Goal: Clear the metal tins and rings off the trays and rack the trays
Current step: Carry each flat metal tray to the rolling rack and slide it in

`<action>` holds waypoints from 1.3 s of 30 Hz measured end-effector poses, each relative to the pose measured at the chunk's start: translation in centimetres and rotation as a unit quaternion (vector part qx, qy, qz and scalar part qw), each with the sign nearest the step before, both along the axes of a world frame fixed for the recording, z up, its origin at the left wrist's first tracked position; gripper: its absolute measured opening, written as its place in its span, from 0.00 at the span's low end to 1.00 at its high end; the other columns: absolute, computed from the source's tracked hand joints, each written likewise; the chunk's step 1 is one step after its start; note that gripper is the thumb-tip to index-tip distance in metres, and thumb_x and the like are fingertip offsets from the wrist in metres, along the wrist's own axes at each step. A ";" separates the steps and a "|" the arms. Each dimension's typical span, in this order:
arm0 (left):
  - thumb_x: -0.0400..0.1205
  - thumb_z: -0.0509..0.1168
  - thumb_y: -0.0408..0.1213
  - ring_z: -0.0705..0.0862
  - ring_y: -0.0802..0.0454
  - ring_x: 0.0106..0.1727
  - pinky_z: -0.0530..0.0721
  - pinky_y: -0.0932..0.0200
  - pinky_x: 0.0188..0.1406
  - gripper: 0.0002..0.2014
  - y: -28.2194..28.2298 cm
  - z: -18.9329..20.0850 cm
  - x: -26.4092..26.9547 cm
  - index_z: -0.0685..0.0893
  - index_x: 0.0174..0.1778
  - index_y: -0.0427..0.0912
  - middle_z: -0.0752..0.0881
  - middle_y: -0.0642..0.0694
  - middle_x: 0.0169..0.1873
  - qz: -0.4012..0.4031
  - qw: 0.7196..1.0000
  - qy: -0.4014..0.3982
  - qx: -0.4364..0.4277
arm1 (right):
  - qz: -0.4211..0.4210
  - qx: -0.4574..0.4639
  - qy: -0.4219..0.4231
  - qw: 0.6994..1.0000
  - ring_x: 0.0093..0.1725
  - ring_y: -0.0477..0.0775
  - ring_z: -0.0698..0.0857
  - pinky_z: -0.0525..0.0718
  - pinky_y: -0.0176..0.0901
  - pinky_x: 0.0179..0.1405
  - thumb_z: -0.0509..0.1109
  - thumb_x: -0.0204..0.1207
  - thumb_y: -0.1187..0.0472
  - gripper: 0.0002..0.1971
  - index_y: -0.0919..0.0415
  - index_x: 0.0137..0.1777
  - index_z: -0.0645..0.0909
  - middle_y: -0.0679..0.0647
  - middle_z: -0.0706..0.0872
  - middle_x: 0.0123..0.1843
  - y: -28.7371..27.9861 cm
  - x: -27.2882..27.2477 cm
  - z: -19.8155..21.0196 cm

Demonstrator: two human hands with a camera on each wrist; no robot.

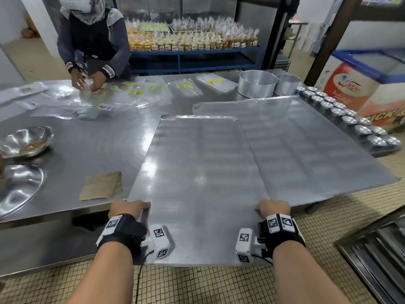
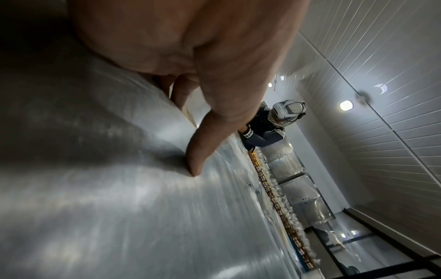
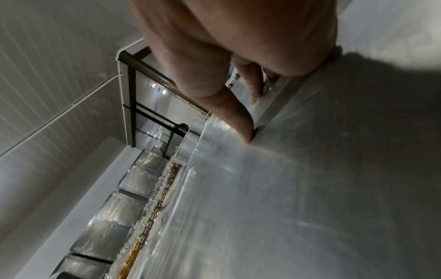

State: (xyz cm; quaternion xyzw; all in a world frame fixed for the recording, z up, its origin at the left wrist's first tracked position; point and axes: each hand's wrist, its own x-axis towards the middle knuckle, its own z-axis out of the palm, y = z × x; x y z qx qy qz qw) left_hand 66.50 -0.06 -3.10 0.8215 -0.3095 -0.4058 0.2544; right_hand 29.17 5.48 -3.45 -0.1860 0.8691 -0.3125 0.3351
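Stainless steel table (image 1: pixel 105 137) fills the middle of the head view, above tan floor tiles along the bottom edge. At far left sit two shiny bowls (image 1: pixel 26 140), and a folded brown paper (image 1: pixel 102 185) lies lower left of centre. In the upper left another person (image 1: pixel 94 40) handles clear bags (image 1: pixel 140 91).

At bottom centre the left hand (image 1: pixel 129 209) grips the left side of a bare tray (image 1: pixel 197 172), thumb on top and fingers curled under its edge; the tray's near end juts past the table. The right hand (image 1: pixel 275 208) clamps the tray's right side the same way. A second tray (image 1: pixel 306 145) lies just beside it to the right, partly under it.

At upper right stand two round tins (image 1: pixel 257 84), and a double row of small moulds (image 1: pixel 348 117) runs along the table's right edge. Dark rack rails (image 1: pixel 379 253) show at lower right.
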 end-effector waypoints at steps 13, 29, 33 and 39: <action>0.73 0.80 0.37 0.84 0.35 0.54 0.78 0.51 0.47 0.26 0.7 1.7 -8.9 0.84 0.64 0.28 0.86 0.33 0.61 -0.063 0.997 -0.001 -0.037 | -0.054 -0.012 -0.020 0.998 0.60 0.73 0.84 0.83 0.58 0.55 0.69 0.76 0.68 0.06 0.67 0.37 0.82 0.75 0.84 0.62 8.0 -6.6 1.7; 0.51 0.85 0.48 0.89 0.35 0.55 0.87 0.43 0.60 0.40 0.6 3.2 -26.0 0.88 0.59 0.33 0.90 0.38 0.57 -0.250 0.964 0.054 -0.071 | -0.379 -0.096 0.003 0.920 0.45 0.64 0.89 0.83 0.44 0.36 0.73 0.69 0.69 0.05 0.69 0.34 0.81 0.66 0.89 0.46 22.8 -14.7 6.5; 0.54 0.85 0.46 0.89 0.36 0.55 0.86 0.42 0.62 0.40 -0.4 3.2 -30.7 0.86 0.62 0.34 0.89 0.39 0.57 -0.308 0.945 0.075 -0.077 | -0.445 -0.121 0.017 0.887 0.49 0.65 0.87 0.86 0.54 0.50 0.73 0.69 0.70 0.10 0.75 0.49 0.85 0.68 0.88 0.49 25.7 -14.8 7.4; 0.50 0.83 0.46 0.91 0.41 0.50 0.89 0.44 0.58 0.36 -1.2 4.1 -37.6 0.90 0.55 0.36 0.92 0.42 0.51 -0.408 0.904 0.103 -0.072 | -0.496 -0.120 0.069 0.857 0.42 0.56 0.78 0.83 0.49 0.48 0.71 0.74 0.62 0.11 0.69 0.52 0.86 0.66 0.86 0.47 29.6 -14.5 8.5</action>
